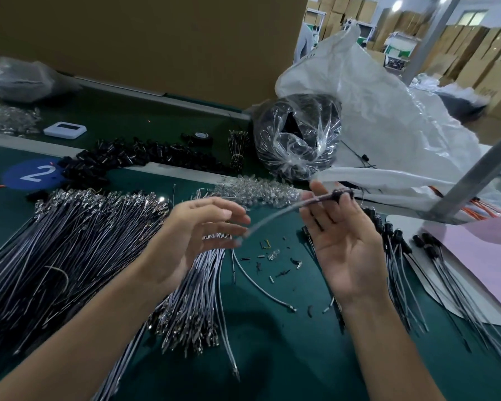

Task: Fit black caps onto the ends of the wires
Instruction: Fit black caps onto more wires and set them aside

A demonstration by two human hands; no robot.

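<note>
Looking down from the head camera, the right hand [344, 247] is raised with its palm turned up. At its fingertips it holds one wire [275, 214] by the end that carries a black cap [342, 194]. The other fingers of this hand are almost straight. The wire is blurred, and from the cap it runs down and to the left, in the air above the counter [272, 357]. Its free end is just beside the fingertips of the left hand [197, 230]; I cannot tell if they touch it. The left hand is spread and relaxed, and grips nothing.

A big pile of bare wires [70, 241] lies on the counter under and left of the left hand. A heap of loose caps [133, 157] is farther back, near the blue disc with the number. A row of capped wires [399, 250] lies on the right, just beside the right hand.

In my judgement the cap is already on this wire, so the step in hand is the end of one piece. The next move probably calls for laying this wire with the capped wires on the right. Then the left hand needs one single wire from the pile, not several, and one cap from the heap must be turned with its opening toward the metal end.
</note>
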